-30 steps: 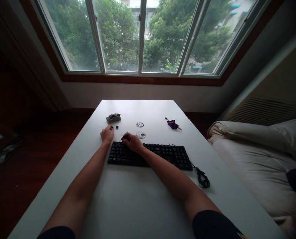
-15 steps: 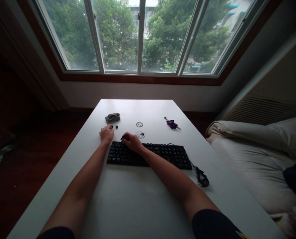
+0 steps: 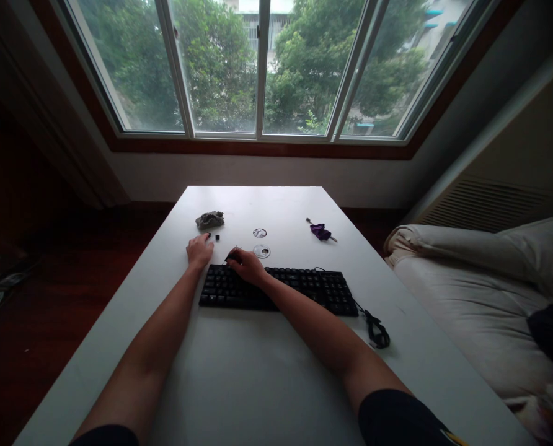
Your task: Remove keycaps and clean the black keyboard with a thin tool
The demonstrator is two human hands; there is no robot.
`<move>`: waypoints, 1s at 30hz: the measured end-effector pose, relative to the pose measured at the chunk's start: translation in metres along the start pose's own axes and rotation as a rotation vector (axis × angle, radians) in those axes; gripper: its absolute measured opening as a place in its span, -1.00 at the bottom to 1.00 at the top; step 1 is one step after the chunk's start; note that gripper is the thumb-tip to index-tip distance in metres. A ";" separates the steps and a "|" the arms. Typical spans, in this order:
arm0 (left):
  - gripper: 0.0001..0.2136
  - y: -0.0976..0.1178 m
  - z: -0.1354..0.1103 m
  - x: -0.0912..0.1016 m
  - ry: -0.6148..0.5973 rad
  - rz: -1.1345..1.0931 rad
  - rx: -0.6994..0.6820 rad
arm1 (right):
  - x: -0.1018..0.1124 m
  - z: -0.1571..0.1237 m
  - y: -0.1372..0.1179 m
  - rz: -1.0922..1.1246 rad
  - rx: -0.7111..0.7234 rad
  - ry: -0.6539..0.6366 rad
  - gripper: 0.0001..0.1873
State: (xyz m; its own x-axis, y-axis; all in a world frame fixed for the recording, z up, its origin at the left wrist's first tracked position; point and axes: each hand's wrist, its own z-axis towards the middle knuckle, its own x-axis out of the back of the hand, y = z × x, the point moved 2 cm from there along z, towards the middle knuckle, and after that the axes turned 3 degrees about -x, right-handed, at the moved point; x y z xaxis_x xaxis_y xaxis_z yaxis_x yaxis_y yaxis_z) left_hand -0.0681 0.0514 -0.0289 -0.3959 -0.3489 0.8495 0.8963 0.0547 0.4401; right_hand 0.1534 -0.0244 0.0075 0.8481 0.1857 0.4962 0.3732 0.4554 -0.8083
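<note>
A black keyboard lies across the white table. My right hand rests over its upper left corner, fingers curled around a thin tool that I cannot make out clearly. My left hand lies on the table just left of the keyboard, fingers bent, its tips beside two small black keycaps. Whether it grips anything is hidden.
A crumpled grey cloth sits behind the keycaps. Two round clear discs lie behind the keyboard, a purple item with a stick farther right. The coiled keyboard cable lies at the right end. A bed borders the table's right side.
Almost nothing differs. Both hands stay at the keyboard's upper left corner; the view has shifted slightly.
</note>
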 end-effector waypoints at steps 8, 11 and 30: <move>-0.64 0.011 -0.006 0.001 -0.064 0.051 -0.155 | 0.002 -0.001 -0.004 -0.008 -0.019 -0.005 -0.79; -0.60 0.013 -0.006 -0.001 -0.084 0.104 -0.194 | 0.002 -0.001 -0.003 0.000 -0.011 -0.001 -0.77; -0.56 0.008 -0.002 -0.007 -0.113 0.105 -0.188 | 0.001 0.000 -0.001 -0.012 -0.004 0.004 -0.78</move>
State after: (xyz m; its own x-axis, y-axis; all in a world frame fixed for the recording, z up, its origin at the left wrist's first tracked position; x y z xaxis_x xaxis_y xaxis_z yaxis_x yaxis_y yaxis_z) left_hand -0.0575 0.0526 -0.0320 -0.3086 -0.2425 0.9198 0.9511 -0.0936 0.2944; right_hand 0.1539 -0.0245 0.0084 0.8449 0.1763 0.5050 0.3854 0.4540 -0.8034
